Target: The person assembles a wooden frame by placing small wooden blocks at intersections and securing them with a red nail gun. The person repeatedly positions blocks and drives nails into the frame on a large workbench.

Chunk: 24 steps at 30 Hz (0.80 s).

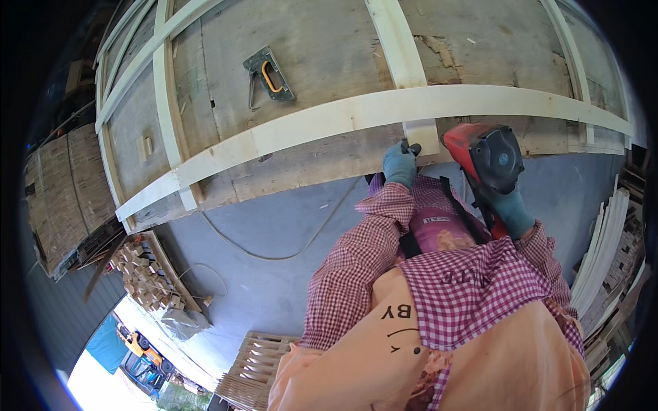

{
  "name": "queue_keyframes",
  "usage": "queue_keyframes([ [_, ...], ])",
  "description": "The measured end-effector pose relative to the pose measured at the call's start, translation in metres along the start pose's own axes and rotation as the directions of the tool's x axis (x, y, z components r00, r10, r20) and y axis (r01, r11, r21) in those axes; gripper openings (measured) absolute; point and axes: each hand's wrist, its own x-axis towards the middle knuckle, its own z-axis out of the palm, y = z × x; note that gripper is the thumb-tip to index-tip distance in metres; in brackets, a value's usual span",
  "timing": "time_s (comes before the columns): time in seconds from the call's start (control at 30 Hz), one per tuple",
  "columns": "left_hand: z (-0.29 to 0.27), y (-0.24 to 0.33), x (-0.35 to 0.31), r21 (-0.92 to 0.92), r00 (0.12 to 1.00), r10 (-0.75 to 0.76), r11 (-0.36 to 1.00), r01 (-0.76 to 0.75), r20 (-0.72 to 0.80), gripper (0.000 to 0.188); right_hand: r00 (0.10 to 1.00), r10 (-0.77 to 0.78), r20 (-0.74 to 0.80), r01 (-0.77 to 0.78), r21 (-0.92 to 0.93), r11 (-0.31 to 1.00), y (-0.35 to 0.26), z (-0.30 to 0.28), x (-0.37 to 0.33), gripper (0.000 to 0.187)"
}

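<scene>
In my right hand [513, 209], gloved in blue-green, is a red and black nail gun [473, 149], held by its grip. The gun's red end is close to a pale wooden batten [421, 137], which crosses under a long wooden strip [301, 130]. My left hand [399, 164], in a matching glove, is by the end of that batten with its fingers curled in. A small dark spot shows at its fingertips; I cannot tell whether it is an object or part of the glove. Both pieces lie on a large framed plywood workbench [288, 34].
A dark tool with a yellow handle [271, 75] lies on the plywood. A hose [274, 257] trails over the grey floor. Wood offcuts [147, 270] on a pallet and a slatted pallet [253, 363] are at the lower left. Long wooden strips [596, 253] are stacked at the right.
</scene>
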Motion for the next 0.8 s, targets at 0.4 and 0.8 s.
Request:
queue_keyframes([
  [0.4, 0.014, -0.020, 0.013, -0.080, 0.999, 0.032, 0.996, -0.030, 0.027, 0.019, 0.957, 0.038, 0.287, 0.002, -0.139, 0.990, -0.081, 0.008, 0.023, 0.025],
  [0.8, 0.010, -0.021, 0.011, -0.023, 1.000, 0.013, 1.000, -0.013, 0.007, 0.023, 0.925, 0.177, 0.335, -0.156, -0.091, 0.984, -0.078, 0.007, 0.033, 0.025],
])
